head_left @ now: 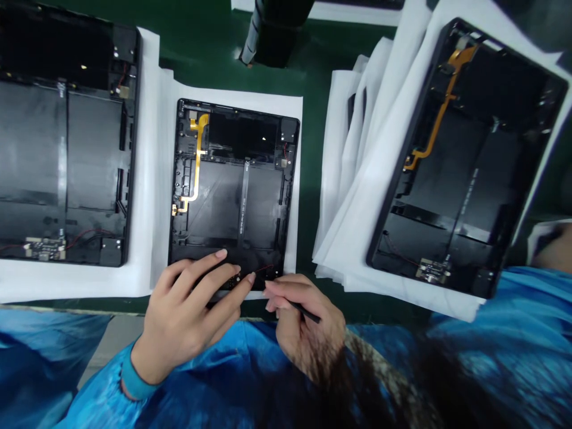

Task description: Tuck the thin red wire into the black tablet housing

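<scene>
A black tablet housing (pixel 263 202) lies in front of me on white sheets, its inside facing up. An orange flex cable (pixel 198 161) runs down its left side, and a dark ribbon strip (pixel 243 205) crosses its middle. My left hand (pixel 192 304) rests with spread fingers over the lower edge, covering part of a small circuit board there. At the lower right corner, beside a thin red wire (pixel 264 268), my right hand (pixel 308 322) pinches a thin black stick-like tool (pixel 306 311). The tool's tip is hidden by the fingers.
Another open tablet housing (pixel 93 143) lies at the left on white paper. A third housing (pixel 469 161) sits tilted on stacked white sheets (pixel 348 220) at the right. A dark post-like object (pixel 277 30) stands at the back of the green table (pixel 201 53). Blue sleeves of other people show at both sides.
</scene>
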`<action>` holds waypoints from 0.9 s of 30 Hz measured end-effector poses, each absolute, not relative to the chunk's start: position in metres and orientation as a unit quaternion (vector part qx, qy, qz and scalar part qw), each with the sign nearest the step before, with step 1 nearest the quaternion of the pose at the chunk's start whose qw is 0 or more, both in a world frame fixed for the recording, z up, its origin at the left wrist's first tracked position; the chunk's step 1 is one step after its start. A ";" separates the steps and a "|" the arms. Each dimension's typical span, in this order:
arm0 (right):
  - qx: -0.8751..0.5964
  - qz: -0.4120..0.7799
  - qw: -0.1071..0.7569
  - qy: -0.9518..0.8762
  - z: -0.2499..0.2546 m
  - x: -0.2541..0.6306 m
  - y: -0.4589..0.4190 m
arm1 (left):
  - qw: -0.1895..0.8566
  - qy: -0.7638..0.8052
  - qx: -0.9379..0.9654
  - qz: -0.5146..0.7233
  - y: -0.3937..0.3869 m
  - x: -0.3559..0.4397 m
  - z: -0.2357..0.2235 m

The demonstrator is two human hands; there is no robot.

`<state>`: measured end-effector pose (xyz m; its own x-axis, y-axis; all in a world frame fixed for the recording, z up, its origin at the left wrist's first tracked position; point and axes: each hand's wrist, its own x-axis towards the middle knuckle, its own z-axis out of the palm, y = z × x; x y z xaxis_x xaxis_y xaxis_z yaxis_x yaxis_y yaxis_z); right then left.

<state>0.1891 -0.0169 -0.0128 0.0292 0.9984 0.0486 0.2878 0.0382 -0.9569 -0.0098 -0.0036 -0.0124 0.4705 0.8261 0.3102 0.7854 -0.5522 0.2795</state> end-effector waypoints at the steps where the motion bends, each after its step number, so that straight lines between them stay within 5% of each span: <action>1: -0.571 0.401 0.441 -0.565 -0.012 0.188 -0.017 | 0.048 0.471 0.857 0.206 -0.004 -0.010 -0.012; 27: -0.617 0.360 0.423 -0.557 -0.014 0.185 -0.018 | 0.053 0.495 0.851 0.171 -0.002 -0.006 -0.010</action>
<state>0.1855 -0.0185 -0.0139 0.1201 0.9924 0.0265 0.3828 -0.0217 -0.9236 -0.0060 -0.0024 -0.0098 0.4524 0.8594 0.2384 0.8235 -0.5052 0.2582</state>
